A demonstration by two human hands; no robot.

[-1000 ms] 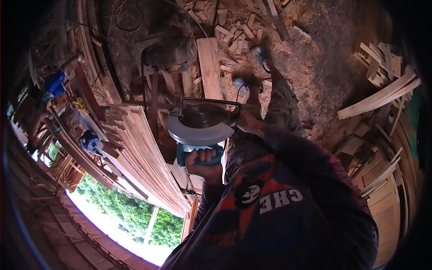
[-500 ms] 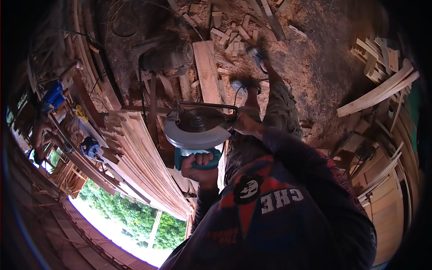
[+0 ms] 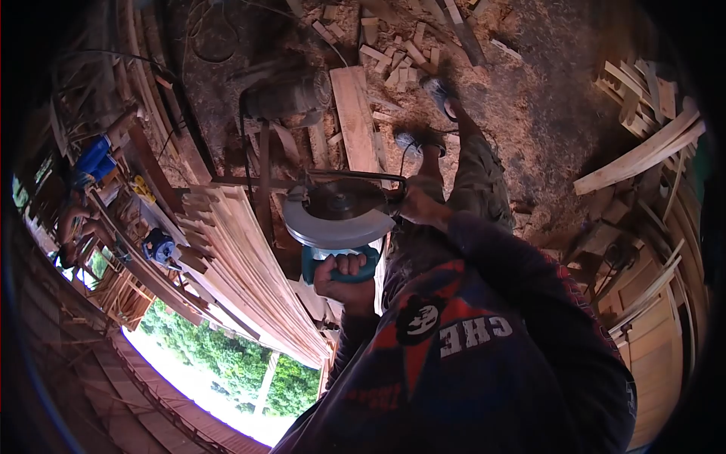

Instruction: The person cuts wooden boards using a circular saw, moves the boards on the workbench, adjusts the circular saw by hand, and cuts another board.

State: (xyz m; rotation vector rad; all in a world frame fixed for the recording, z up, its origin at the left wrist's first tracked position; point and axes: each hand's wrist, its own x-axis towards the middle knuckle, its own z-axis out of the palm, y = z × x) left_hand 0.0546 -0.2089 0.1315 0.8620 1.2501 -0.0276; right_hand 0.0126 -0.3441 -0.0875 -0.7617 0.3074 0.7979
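A circular saw (image 3: 336, 231) with a silver guard and teal handle is held in front of my waist. Its round toothed blade (image 3: 340, 198) is exposed, facing up toward the camera. My left hand (image 3: 344, 278) is closed, its fingers wrapped round the teal handle. At the saw's right end, my right hand (image 3: 422, 208) grips near the edge of the metal base; its fingertips are partly hidden. A dark metal bar (image 3: 352, 174) of the base runs beyond the blade.
Long thin boards (image 3: 246, 257) are stacked to my left. Ahead lie a wide plank (image 3: 355, 117), wood offcuts (image 3: 401, 60) and sawdust. Curved timber (image 3: 643, 151) is piled on the right. Another person's arm (image 3: 76, 216) shows at far left, near a blue power tool (image 3: 159, 246).
The whole view has shifted slightly, so things appear a little farther right. Both hands keep the same hold on the circular saw.
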